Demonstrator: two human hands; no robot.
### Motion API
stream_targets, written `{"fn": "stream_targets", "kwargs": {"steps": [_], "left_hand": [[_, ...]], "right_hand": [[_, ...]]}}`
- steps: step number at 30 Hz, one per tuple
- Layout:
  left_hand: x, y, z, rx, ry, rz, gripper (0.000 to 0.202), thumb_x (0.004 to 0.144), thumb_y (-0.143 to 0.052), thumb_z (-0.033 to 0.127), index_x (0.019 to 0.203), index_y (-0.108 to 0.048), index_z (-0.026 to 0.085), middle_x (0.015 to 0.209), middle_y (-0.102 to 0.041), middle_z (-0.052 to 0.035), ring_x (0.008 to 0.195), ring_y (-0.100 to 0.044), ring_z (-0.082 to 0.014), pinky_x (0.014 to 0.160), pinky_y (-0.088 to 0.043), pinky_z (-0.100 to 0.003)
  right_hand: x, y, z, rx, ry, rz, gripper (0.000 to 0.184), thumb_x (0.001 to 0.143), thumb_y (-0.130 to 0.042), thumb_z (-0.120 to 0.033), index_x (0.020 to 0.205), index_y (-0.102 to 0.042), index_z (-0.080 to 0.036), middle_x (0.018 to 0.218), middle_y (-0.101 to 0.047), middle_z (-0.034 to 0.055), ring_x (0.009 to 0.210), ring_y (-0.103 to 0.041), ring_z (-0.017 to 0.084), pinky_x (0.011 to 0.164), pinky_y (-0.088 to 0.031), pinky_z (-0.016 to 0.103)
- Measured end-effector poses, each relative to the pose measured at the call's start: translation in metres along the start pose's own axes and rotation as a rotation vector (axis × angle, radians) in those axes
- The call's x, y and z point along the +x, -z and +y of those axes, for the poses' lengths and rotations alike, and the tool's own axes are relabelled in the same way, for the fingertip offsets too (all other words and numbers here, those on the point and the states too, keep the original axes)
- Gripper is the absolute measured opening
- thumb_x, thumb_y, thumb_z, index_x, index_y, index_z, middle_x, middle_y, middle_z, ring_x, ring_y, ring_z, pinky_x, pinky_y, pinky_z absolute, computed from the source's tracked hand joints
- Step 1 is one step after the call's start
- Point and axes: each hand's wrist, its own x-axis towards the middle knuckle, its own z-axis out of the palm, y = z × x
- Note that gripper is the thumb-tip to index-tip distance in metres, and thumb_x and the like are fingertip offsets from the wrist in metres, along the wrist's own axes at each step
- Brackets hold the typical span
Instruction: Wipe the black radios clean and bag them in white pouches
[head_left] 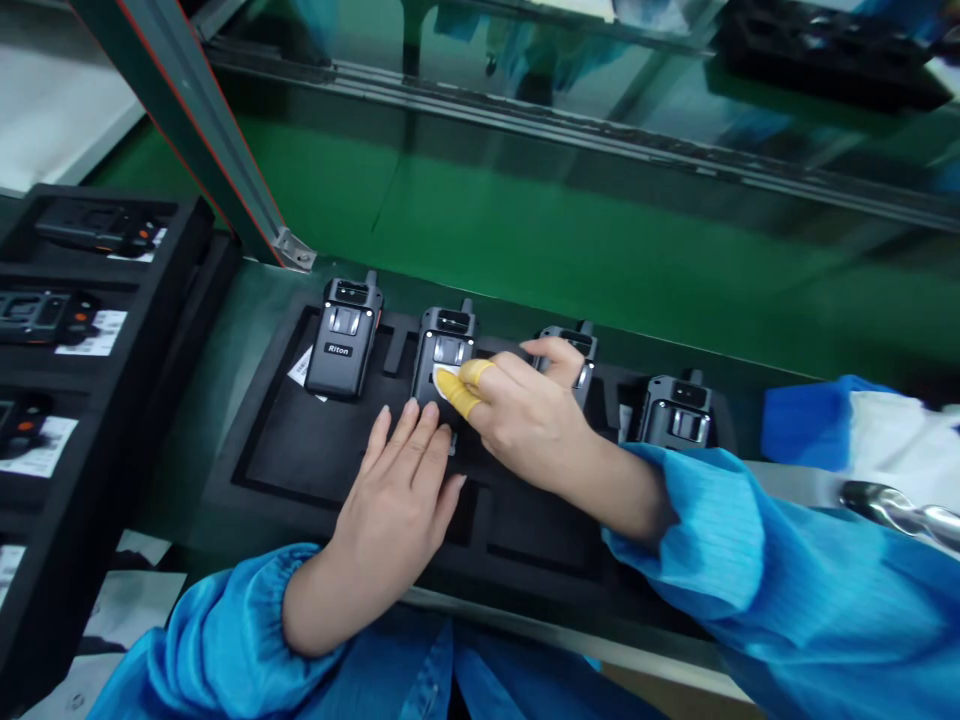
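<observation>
pressing a small white pad [439, 376] against a black handset [448, 347], the right hand [532, 415] pinches it between narrowed, yellow-covered fingers [457, 397], perhaps for grip on so thin a piece. the left hand [397, 490] lies flat, fingers straight and side by side, holding nothing; its tips appear to meet the handset's lower end, likely as a stop against sliding. this handset is second from the left in a row along the far edge of a black foam tray [292, 460] on the bench [191, 440]. all four lie clip side up, antennas toward the bench's far edge, probably so the same face is within reach.
</observation>
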Motion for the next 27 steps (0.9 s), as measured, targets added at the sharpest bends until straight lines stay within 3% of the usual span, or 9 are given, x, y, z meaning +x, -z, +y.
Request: {"fn": "stream_targets", "kwargs": {"steps": [5, 11, 16, 19, 22, 27], "left_hand": [[0.000, 0.000, 0.000, 0.006, -0.004, -0.028, 0.033, 0.092, -0.047, 0.020, 0.118, -0.055, 0.002, 0.123, -0.063, -0.0199, 0.120, -0.056, -0.0330, 0.102, -0.045, -0.055], [-0.001, -0.001, 0.000, 0.000, -0.007, -0.026, 0.030, 0.091, -0.050, 0.020, 0.115, -0.057, 0.004, 0.124, -0.062, -0.0200, 0.121, -0.056, -0.0328, 0.102, -0.045, -0.054], [-0.004, -0.003, 0.002, -0.008, -0.010, 0.012, 0.031, 0.091, -0.049, 0.020, 0.116, -0.057, 0.003, 0.125, -0.062, -0.0199, 0.120, -0.056, -0.0331, 0.100, -0.047, -0.052], [-0.005, -0.001, 0.004, -0.046, -0.007, 0.037, 0.031, 0.091, -0.048, 0.021, 0.115, -0.057, 0.004, 0.124, -0.063, -0.0186, 0.121, -0.056, -0.0320, 0.100, -0.048, -0.051], [-0.006, 0.007, -0.002, -0.098, 0.014, 0.072, 0.029, 0.093, -0.044, 0.022, 0.112, -0.059, 0.006, 0.122, -0.065, -0.0170, 0.120, -0.057, -0.0295, 0.101, -0.047, -0.052], [-0.009, 0.026, -0.033, 0.011, 0.121, 0.106, 0.031, 0.093, -0.046, 0.024, 0.117, -0.056, 0.007, 0.127, -0.062, -0.0170, 0.123, -0.054, -0.0318, 0.106, -0.037, -0.060]], "right_hand": [[0.012, -0.002, -0.007, 0.015, 0.017, -0.040, 0.033, 0.093, -0.039, -0.014, 0.086, -0.069, -0.022, 0.070, -0.060, -0.0007, 0.075, -0.043, 0.014, 0.086, -0.017, 0.039], [-0.012, 0.001, 0.006, -0.015, 0.008, -0.022, 0.034, 0.089, -0.040, -0.008, 0.073, -0.068, -0.020, 0.075, -0.063, 0.0006, 0.076, -0.046, 0.014, 0.086, -0.018, 0.039], [-0.024, 0.013, 0.026, -0.081, -0.084, 0.018, 0.029, 0.080, -0.045, -0.005, 0.069, -0.068, -0.019, 0.077, -0.064, 0.0027, 0.071, -0.047, 0.014, 0.083, -0.022, 0.039], [-0.011, 0.018, 0.033, -0.028, -0.189, 0.096, 0.028, 0.075, -0.046, -0.004, 0.074, -0.069, -0.020, 0.081, -0.065, 0.0026, 0.072, -0.049, 0.015, 0.083, -0.023, 0.041], [0.016, 0.014, 0.033, 0.073, -0.239, 0.067, 0.029, 0.076, -0.044, -0.006, 0.076, -0.069, -0.021, 0.085, -0.065, 0.0039, 0.076, -0.051, 0.017, 0.083, -0.022, 0.043], [0.064, -0.008, 0.027, 0.119, -0.187, -0.010, 0.033, 0.078, -0.041, -0.007, 0.081, -0.070, -0.021, 0.090, -0.064, 0.0047, 0.082, -0.050, 0.018, 0.082, -0.019, 0.042]]}}
